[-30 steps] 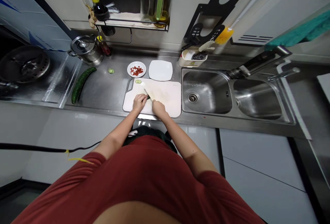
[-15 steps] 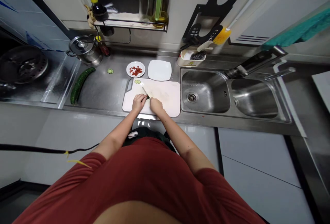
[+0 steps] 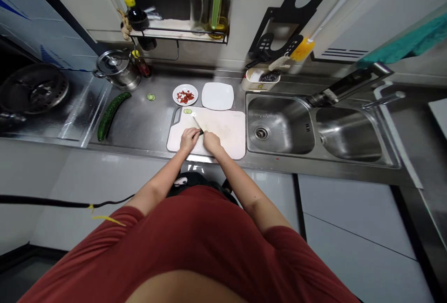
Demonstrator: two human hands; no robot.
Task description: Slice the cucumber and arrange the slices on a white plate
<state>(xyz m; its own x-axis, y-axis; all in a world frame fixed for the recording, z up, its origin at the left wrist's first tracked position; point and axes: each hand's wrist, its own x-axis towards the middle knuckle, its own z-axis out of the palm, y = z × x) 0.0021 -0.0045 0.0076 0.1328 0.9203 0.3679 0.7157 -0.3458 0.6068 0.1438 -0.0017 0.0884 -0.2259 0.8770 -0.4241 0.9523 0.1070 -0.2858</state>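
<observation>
Both hands are over a white cutting board (image 3: 230,131) on the steel counter. My right hand (image 3: 211,143) is closed round the handle of a knife (image 3: 197,122), whose blade points up and left. My left hand (image 3: 189,139) is closed on a small dark green cucumber piece (image 3: 201,131) beside the blade; fingers hide most of it. A few pale green slices (image 3: 187,111) lie at the board's upper left. Behind the board are a plate of chopped red bits (image 3: 185,97) and a white square plate (image 3: 217,96).
A long cucumber (image 3: 111,116) and some slices (image 3: 151,97) lie on the left counter. A steel pot (image 3: 117,68) and a wok (image 3: 33,89) are farther left. To the right is a double sink (image 3: 279,126); a bottle shelf (image 3: 174,35) hangs above.
The whole view has shifted very slightly to the right. The hands, the knife and the cucumber piece look almost the same as before.
</observation>
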